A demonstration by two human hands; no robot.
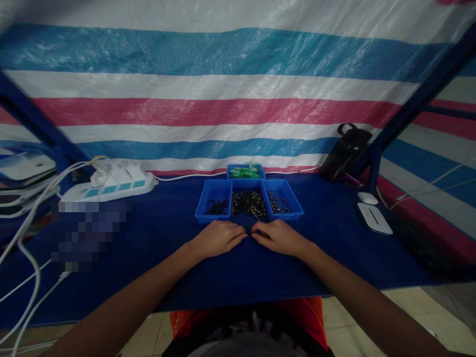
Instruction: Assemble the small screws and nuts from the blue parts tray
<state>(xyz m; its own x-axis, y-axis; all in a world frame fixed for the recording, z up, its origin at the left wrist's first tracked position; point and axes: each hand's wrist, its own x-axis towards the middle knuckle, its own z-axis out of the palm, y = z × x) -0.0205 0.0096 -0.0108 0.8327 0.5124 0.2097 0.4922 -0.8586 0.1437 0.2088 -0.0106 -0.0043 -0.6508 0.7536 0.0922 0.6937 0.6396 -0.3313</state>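
Note:
My left hand (pixel 219 239) rests on the blue table, fingers together and pointing right; whether it holds anything is hidden. Facing it, my right hand (pixel 278 238) has its thumb and fingers drawn together, with no object clearly visible between them. A small gap separates the two hands. Just beyond them stand blue trays: the left tray (pixel 198 208) with dark thin pieces, the middle tray (pixel 241 184) with many small dark and metallic parts, and the right tray (pixel 296 207) with several small metallic parts. Behind these, a smaller tray (pixel 229 168) holds green pieces.
A white power strip (pixel 122 186) with plugs and cables lies at the left. A black bottle (pixel 344 152) leans at the back right, near a white box (pixel 375 218) and a small white case (pixel 368 198). The table's front edge (pixel 253 301) lies below my hands.

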